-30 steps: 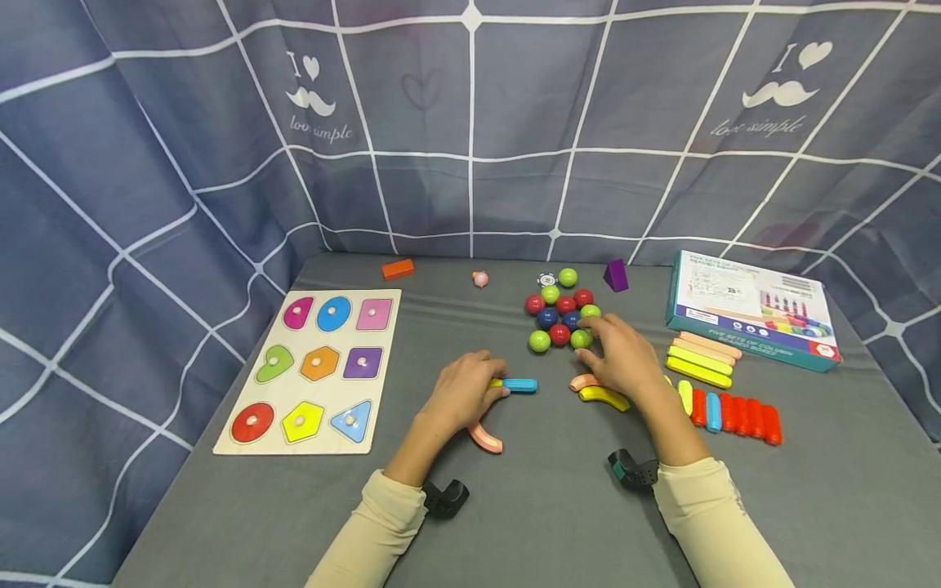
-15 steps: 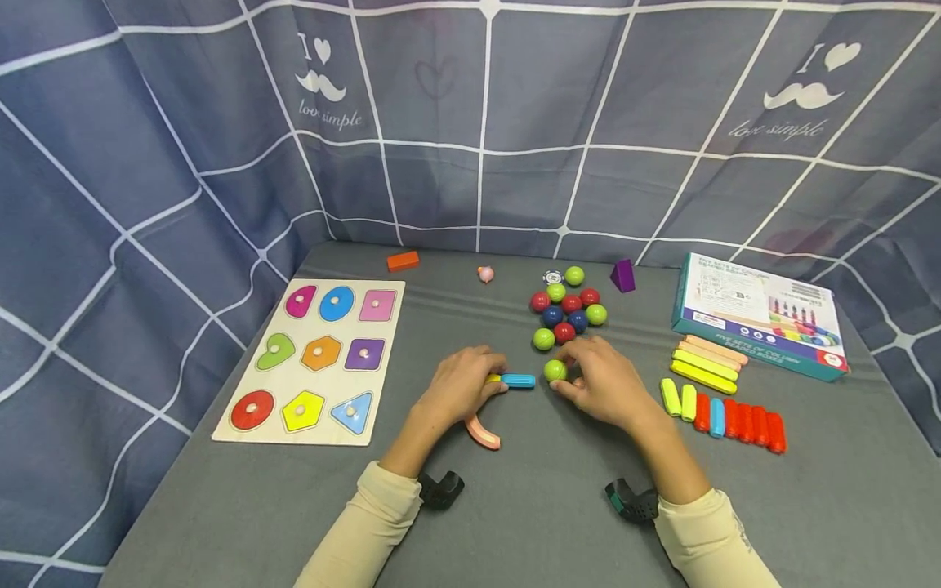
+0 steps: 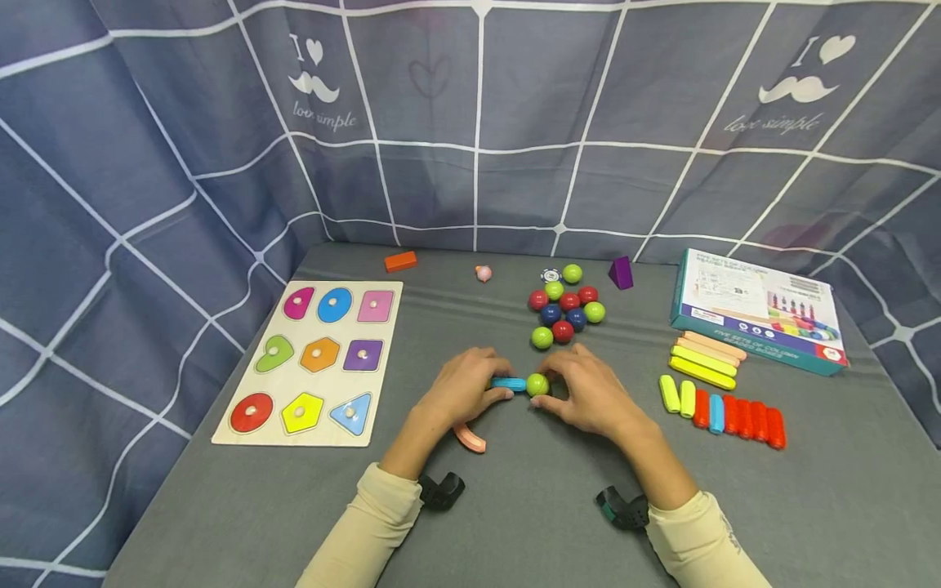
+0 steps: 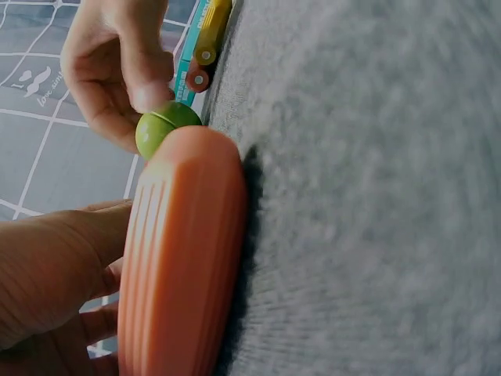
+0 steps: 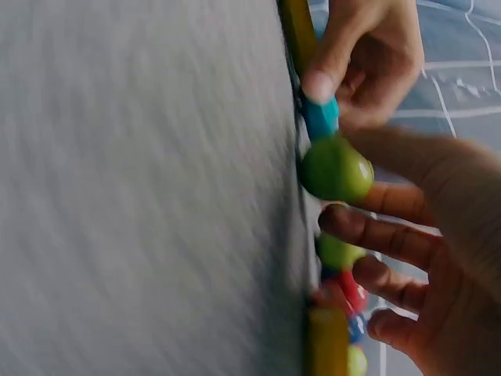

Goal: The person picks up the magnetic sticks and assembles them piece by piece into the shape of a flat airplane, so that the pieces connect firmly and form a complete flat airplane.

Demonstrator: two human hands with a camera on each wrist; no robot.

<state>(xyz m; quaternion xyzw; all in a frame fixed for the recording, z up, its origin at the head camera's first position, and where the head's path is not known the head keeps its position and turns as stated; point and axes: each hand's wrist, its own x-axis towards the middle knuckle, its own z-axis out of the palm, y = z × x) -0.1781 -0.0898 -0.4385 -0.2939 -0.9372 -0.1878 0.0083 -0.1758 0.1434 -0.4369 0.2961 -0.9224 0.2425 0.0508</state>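
Observation:
In the head view my left hand (image 3: 463, 388) pinches a short blue ridged stick (image 3: 509, 384) lying on the grey cloth. My right hand (image 3: 595, 396) holds a green ball (image 3: 537, 385) between thumb and fingertips, right at the stick's right end. A curved salmon-orange piece (image 3: 469, 438) lies below the left palm and fills the foreground of the left wrist view. Beneath the right hand, a yellow piece (image 5: 327, 341) shows in the right wrist view; the hand hides it from the head camera.
Red, blue and green balls (image 3: 562, 331) cluster behind the hands. A wooden shape puzzle (image 3: 309, 437) lies left. To the right are a box (image 3: 757, 310), long yellow and peach sticks (image 3: 703, 371) and a row of short sticks (image 3: 744, 419). An orange block (image 3: 400, 261) and purple prism (image 3: 621, 273) stand behind.
My right hand has taken a green ball from the cluster and brought it left and nearer, up to the blue stick's end. The left hand stays at the stick, moving slightly.

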